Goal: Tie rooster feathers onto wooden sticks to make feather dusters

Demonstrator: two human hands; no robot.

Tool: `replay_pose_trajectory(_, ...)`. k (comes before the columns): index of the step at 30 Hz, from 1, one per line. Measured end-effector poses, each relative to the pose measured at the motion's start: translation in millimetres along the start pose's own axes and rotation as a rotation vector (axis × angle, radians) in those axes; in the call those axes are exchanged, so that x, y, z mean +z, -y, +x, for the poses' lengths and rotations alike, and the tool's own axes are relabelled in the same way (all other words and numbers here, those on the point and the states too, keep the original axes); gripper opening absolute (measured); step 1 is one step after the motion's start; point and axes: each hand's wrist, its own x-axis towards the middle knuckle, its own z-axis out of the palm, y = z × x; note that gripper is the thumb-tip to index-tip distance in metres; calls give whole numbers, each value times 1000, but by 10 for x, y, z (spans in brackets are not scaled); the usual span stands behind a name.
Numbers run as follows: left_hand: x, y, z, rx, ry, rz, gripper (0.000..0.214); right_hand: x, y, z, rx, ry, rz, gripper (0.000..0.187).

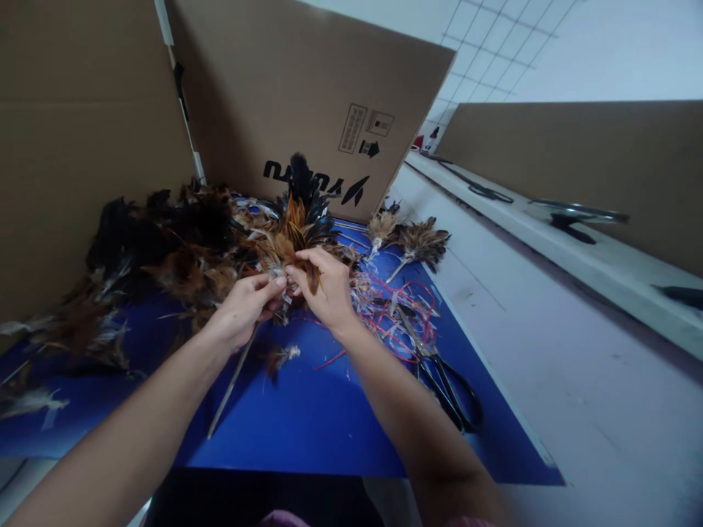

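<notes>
My left hand (253, 304) is closed on the bound base of a feather duster, whose thin stick (233, 391) slants down toward the table's front edge. Brown, orange and black feathers (301, 212) fan upward from that base. At its right side, my right hand (325, 285) pinches brown feathers against the bundle, thumb close to the left thumb. The exact spot where the fingertips meet is partly hidden. A small loose feather tuft (283, 359) lies on the blue tabletop (307, 432) just below the hands.
Heaps of brown and black feathers (181, 249) cover the left. Black-handled scissors (444, 380) lie right, beside tangled red and pale strings (406, 315). Two finished-looking feather bunches (422, 243) rest behind. Cardboard panels (307, 88) stand at the back and left; a white ledge (527, 219) holds more scissors.
</notes>
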Motion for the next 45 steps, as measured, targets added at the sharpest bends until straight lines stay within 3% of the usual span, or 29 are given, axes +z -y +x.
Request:
replay_pose_trajectory(6,11,-16,-4,-36,-20,-1,37,23,21,69,194,-42,210,21)
replay_pose_trajectory(11,-42,-27,18,-73,-15,-32,38,-280,224,165,194,-238,313,29)
replay_pose_trajectory(14,-61,-54,25,-66,-29,-57,38,-468,337,107,189,-367,283,22)
replay_pose_trajectory(16,-57,-70,24,-35,-50,-83,38,-482,332,9,260,-381,260,16)
replay_pose_trajectory(20,-19,-61,6,49,-79,-50,36,-215,155,-223,489,-122,275,16)
replay_pose_trajectory(24,24,-25,-30,94,-139,56,37,162,72,-285,454,29,316,19)
replay_pose_trajectory(31,-18,-19,-59,240,-260,343,22,508,313,-26,649,-90,519,24)
replay_pose_trajectory(37,-24,-86,-81,378,-384,607,9,652,366,40,723,-165,522,19)
replay_pose_trajectory(42,48,-103,-116,461,-309,688,9,668,262,21,736,-257,473,18)
replay_pose_trajectory(45,58,-79,-102,412,-261,730,22,638,194,2,680,-299,541,17)
